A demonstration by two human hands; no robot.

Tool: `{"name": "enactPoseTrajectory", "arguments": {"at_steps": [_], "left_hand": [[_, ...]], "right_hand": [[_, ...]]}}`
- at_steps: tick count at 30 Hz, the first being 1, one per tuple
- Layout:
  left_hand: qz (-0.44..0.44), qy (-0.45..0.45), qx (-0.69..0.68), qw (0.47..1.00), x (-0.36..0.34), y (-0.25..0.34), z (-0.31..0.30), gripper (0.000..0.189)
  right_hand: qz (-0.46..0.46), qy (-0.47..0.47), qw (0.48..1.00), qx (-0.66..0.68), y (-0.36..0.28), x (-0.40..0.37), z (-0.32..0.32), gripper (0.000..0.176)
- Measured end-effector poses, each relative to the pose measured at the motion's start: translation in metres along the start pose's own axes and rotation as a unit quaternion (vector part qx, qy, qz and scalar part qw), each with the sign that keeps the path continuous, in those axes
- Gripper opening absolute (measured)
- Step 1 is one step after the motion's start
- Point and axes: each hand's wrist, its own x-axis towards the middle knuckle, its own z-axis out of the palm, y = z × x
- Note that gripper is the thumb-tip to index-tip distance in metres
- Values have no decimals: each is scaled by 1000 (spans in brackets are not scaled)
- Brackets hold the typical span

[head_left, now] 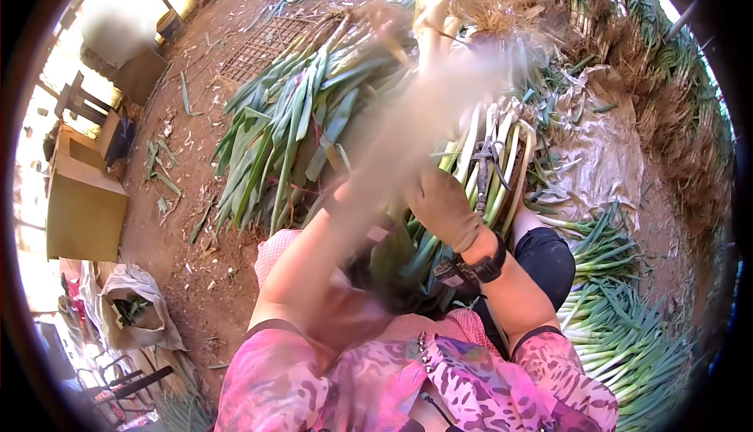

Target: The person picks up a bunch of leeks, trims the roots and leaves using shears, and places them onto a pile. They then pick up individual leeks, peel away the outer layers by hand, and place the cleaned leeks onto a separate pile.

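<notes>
My right hand, in a tan glove with a dark watch at the wrist, is closed at a bunch of leeks in front of me. Its fingertips are partly hidden. A dark strap lies across the pale stalks just beyond this hand. My left arm reaches forward over the leeks. My left hand is smeared into a long pale streak, so its fingers and anything in them cannot be made out. Beside it on the left lies a pile of leeks with broad green leaves.
Several bundles with roots are stacked at the back right. More green-topped bunches lie right of my knee, near a pale sack. A cardboard box, a bag and a rusty grid are on the left.
</notes>
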Motion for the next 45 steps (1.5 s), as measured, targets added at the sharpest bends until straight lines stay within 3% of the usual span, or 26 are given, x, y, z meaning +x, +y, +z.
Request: {"name": "enactPoseTrajectory", "arguments": {"at_steps": [2,4,5,7,10,13,14,16,18,19,20,21,24,25,27,30,32,33,35,36,39,40,41,42,45], "left_hand": [[-54,26,94,994,-1,33,11,59],[-119,53,130,983,-1,50,11,51],[-104,70,136,983,0,44,13,47],[-74,103,148,981,1,32,16,41],[-72,105,188,974,4,31,15,38],[-110,85,210,968,0,42,35,34],[-122,69,227,964,-2,41,35,33],[-109,40,246,962,-5,36,28,30],[-121,48,227,965,-9,41,26,30],[-126,51,217,967,-11,44,25,30],[-139,60,191,970,-13,49,25,30],[-149,68,164,973,-15,56,27,31],[-195,36,118,973,-15,62,23,34],[-200,26,91,975,-17,60,23,36],[-211,5,37,977,-19,57,25,39],[-217,-20,-13,976,-23,53,23,39],[-210,-25,-27,977,-20,56,22,39],[-205,-21,-28,978,-19,56,22,39],[-200,-22,-32,979,-20,58,20,39],[-199,-24,-31,979,-21,59,18,40],[-196,-15,-20,980,-27,61,13,40],[-195,-12,-15,981,-26,61,14,40],[-194,-10,-11,981,-26,61,15,40],[-191,-9,-7,981,-25,61,18,40],[-185,-6,17,983,-23,62,19,41]], "right_hand": [[-24,-82,995,-45,3,-2,-19,22],[-10,-48,997,-57,-19,10,-25,30],[2,-39,996,-77,-26,11,-38,34],[10,48,998,-51,-36,11,-63,26],[-48,187,980,-48,-40,27,-73,29],[-150,210,966,-28,-11,58,-73,34],[-176,218,958,56,-6,70,-78,35],[-238,283,927,-67,10,92,-110,38],[-169,376,908,-79,-10,93,-165,39],[-143,398,902,85,-17,93,-198,37],[-129,428,858,252,-24,93,-231,35],[-192,442,790,379,-9,97,-267,32],[-190,348,844,361,10,88,-282,25],[-221,356,876,237,11,82,-250,25],[-159,248,945,141,18,76,-221,35],[-145,127,960,202,94,58,-149,43],[-149,57,987,28,35,38,-126,44],[-77,-5,991,112,23,37,-125,42],[-76,-113,964,229,22,40,-116,37],[-145,-159,941,262,26,44,-106,35],[-233,-198,922,238,28,47,-109,26],[-328,-145,932,49,32,52,-124,26],[-341,-124,931,-28,33,54,-136,25],[-330,-110,934,-78,29,60,-154,24],[-90,-29,994,-47,15,85,-223,30]]}}
